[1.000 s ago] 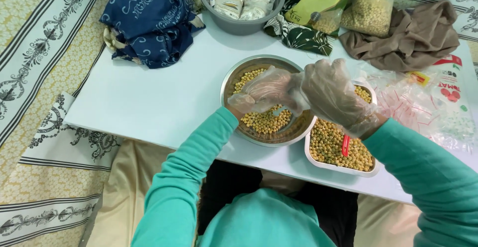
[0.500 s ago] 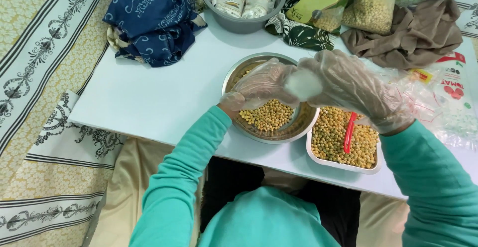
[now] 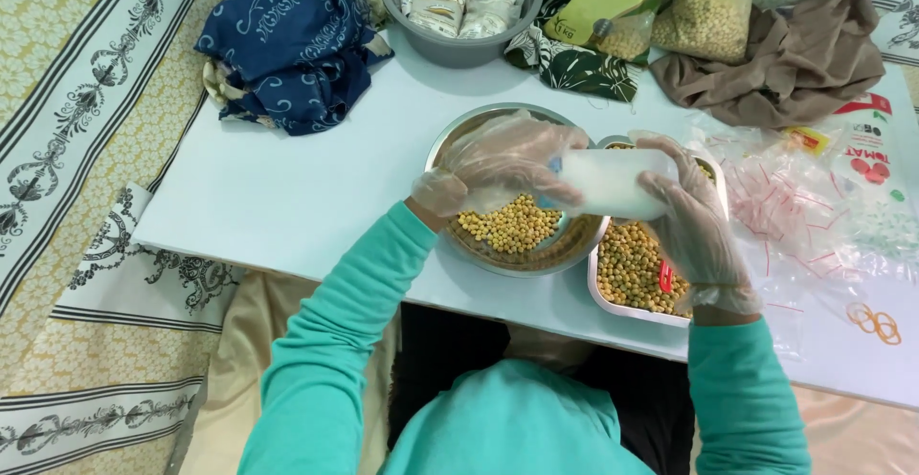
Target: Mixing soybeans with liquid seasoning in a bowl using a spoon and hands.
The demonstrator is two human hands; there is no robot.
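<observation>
Both my hands wear clear plastic gloves and teal sleeves. My left hand (image 3: 503, 159) and my right hand (image 3: 694, 221) hold one small clear plastic bag (image 3: 608, 183) between them, stretched flat above the dishes. Under my left hand is a round metal bowl (image 3: 450, 145) with yellow dried peas heaped in it. Under my right hand is a white rectangular tray (image 3: 603, 298) full of the same peas, with a red scoop (image 3: 664, 277) lying in them.
A grey bowl (image 3: 459, 49) of small packets stands at the back of the white table (image 3: 278, 197). Blue patterned cloth (image 3: 287, 44) lies back left, a brown cloth (image 3: 785, 54) and pea bags (image 3: 708, 11) back right. Clear bags (image 3: 814, 197) and rubber bands (image 3: 876, 324) lie right.
My hands have risen off the peas and moved apart, and now pull the small clear bag open and flat between them. The red scoop stays in the tray.
</observation>
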